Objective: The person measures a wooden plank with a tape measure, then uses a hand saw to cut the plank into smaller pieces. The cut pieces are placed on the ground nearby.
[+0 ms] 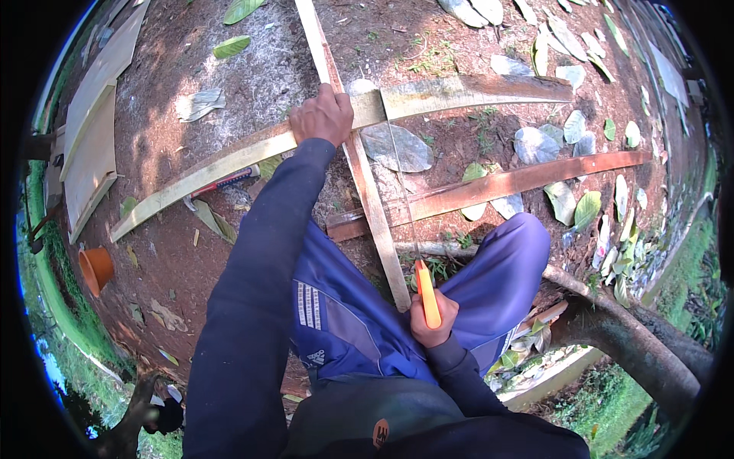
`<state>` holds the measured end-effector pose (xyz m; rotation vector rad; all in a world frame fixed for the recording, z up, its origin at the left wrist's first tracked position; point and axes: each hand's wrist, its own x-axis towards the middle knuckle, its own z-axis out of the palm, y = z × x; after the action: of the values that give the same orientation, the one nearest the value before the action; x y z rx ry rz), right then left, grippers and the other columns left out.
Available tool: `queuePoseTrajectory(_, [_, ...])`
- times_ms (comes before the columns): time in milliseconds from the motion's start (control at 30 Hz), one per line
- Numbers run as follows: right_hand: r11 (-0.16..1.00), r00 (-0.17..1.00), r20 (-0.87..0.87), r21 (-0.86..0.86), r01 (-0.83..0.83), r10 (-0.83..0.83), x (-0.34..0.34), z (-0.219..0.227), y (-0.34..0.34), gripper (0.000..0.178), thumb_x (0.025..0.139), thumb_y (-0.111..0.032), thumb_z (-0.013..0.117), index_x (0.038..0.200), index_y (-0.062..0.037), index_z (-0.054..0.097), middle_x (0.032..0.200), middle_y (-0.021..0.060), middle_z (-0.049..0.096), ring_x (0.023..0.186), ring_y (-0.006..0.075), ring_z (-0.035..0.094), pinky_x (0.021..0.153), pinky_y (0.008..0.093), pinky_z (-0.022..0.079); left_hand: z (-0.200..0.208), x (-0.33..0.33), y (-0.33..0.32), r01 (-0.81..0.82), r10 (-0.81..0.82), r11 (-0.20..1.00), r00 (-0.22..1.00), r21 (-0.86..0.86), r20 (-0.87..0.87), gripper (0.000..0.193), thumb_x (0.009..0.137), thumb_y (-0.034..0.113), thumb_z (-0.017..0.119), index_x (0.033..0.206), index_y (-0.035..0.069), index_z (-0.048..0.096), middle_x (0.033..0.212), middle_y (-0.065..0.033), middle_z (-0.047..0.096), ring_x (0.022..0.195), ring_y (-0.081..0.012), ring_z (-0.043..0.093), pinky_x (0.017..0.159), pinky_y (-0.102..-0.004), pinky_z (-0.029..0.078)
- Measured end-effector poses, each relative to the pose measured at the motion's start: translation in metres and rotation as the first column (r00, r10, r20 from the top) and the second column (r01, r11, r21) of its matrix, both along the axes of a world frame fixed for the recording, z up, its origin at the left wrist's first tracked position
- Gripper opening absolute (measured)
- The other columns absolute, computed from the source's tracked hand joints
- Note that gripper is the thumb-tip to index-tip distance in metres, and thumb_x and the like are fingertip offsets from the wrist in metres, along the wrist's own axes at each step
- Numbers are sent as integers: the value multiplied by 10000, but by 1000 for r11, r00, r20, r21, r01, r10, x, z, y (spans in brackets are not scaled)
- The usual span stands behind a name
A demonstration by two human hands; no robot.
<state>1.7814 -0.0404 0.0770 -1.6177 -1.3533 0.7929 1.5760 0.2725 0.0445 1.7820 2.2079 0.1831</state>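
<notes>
Handsaw (429, 294) in right grip (436, 335) crosses pale plank (368, 110).

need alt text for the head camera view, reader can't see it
A seated person's right hand grips an orange-handled handsaw, its blade across a pale wooden plank, while the left hand rests on the plank where it crosses a narrow wooden strip. Fallen leaves lie scattered on brown soil around them.
</notes>
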Motion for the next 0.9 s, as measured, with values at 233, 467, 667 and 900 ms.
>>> queuePoseTrajectory(233, [970, 999, 46, 242, 16, -28, -55, -12, 224, 176, 835, -100, 655, 717, -1, 571, 584, 200, 550, 502, 337, 583, 530, 424, 461, 0, 8, 1, 2, -1, 999, 1000, 33, -26, 473, 999, 392, 372, 1098, 24, 650, 917, -279, 730, 925, -427, 717, 935, -527, 489])
queuePoseTrajectory(467, [999, 999, 33, 22, -34, 34, -2, -13, 6, 39, 810, -6, 680, 825, 27, 665, 586, 156, 585, 498, 257, 639, 532, 378, 511, 2, -3, 2, -12, 12, 1000, 1000, -1, 23, 471, 998, 382, 367, 1089, 15, 647, 911, -264, 734, 890, -421, 719, 915, -522, 497])
queuePoseTrajectory(667, [988, 998, -67, 151, 7, 3, -37, -35, 177, 165, 831, -91, 667, 719, -3, 585, 608, 193, 596, 529, 369, 608, 518, 421, 477, -5, 8, -1, 6, -7, 1000, 1000, 18, 18, 461, 998, 375, 364, 1117, 35, 650, 913, -256, 730, 903, -409, 712, 933, -529, 483])
queuePoseTrajectory(900, [998, 997, -67, 62, -32, 36, -24, -21, 87, 31, 796, 4, 677, 826, 11, 672, 621, 171, 608, 516, 308, 642, 537, 394, 511, -2, -3, 5, -21, 20, 999, 999, 24, 38, 436, 982, 380, 402, 1097, 45, 657, 951, -291, 726, 944, -478, 696, 930, -551, 486])
